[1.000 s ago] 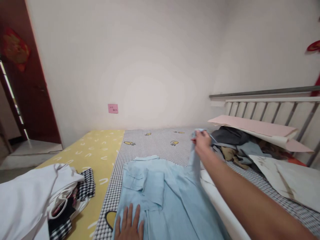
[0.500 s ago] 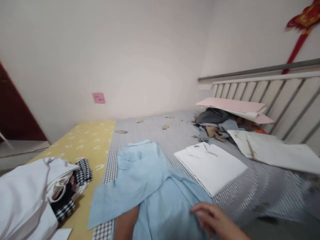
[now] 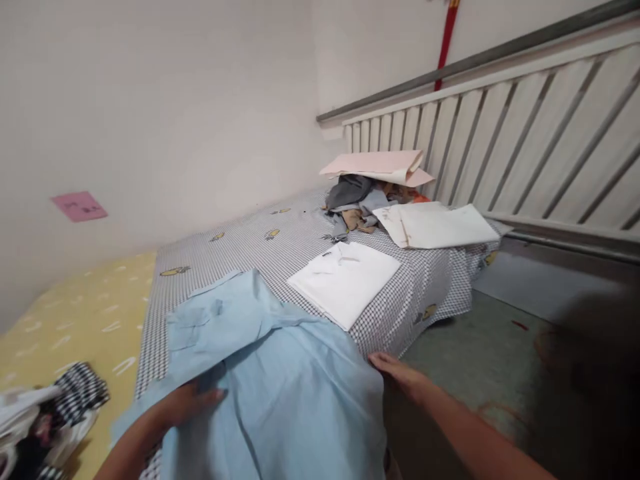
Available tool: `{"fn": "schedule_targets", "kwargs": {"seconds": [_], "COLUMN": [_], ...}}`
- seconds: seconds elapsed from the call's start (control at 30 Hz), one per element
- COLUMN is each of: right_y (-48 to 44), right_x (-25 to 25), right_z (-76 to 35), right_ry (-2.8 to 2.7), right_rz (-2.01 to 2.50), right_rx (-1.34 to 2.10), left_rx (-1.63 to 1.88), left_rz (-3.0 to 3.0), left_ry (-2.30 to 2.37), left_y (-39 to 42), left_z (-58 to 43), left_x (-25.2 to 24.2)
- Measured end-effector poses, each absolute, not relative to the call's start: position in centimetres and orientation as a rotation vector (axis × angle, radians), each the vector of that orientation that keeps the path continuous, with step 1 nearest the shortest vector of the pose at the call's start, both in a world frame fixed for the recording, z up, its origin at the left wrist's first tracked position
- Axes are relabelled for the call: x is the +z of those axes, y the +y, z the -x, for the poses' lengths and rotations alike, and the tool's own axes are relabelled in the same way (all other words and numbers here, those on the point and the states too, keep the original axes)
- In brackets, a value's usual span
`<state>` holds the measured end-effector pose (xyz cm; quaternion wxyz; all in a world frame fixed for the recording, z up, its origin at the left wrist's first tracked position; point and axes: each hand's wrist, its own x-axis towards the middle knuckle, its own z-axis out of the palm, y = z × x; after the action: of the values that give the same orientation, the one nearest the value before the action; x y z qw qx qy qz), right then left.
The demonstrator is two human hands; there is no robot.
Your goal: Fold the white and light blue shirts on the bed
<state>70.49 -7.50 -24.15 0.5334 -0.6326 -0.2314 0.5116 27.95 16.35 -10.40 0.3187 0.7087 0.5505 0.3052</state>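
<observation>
Blue shirt flanked at its near half by both hands; long axis run from collar, far and left, to hem, toward the wearer.

The light-blue shirt (image 3: 295,393) is spread on the bed (image 3: 300,230), its near end cut off by the frame. The left hand (image 3: 193,402) is placed at the folded-over layer, fingers partly hidden; whether cloth is gripped cannot be told. The right hand (image 3: 397,373) is held at the right edge, fingertips close to the cloth; grip or contact cannot be confirmed. That edge is judged nearer the right hand. A folded white garment (image 3: 347,280) is seen just beyond, to the right.
</observation>
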Motion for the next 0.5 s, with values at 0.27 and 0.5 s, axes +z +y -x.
{"fn": "schedule_targets", "kwargs": {"seconds": [0.27, 0.5], "right_y": [-6.8, -9.1], "right_x": [-22.9, -18.1], "right_z": [-68.9, -64.8], "right_ry": [-0.678, -1.093], "right_rz": [1.52, 1.79], "right_rx": [0.926, 0.686], "left_rx": [0.812, 1.349], "left_rz": [-1.245, -0.986], "left_ry": [1.238, 1.176], "left_y": [15.4, 20.8], "left_z": [-28.5, -34.6], "left_x": [-2.8, 1.0]}}
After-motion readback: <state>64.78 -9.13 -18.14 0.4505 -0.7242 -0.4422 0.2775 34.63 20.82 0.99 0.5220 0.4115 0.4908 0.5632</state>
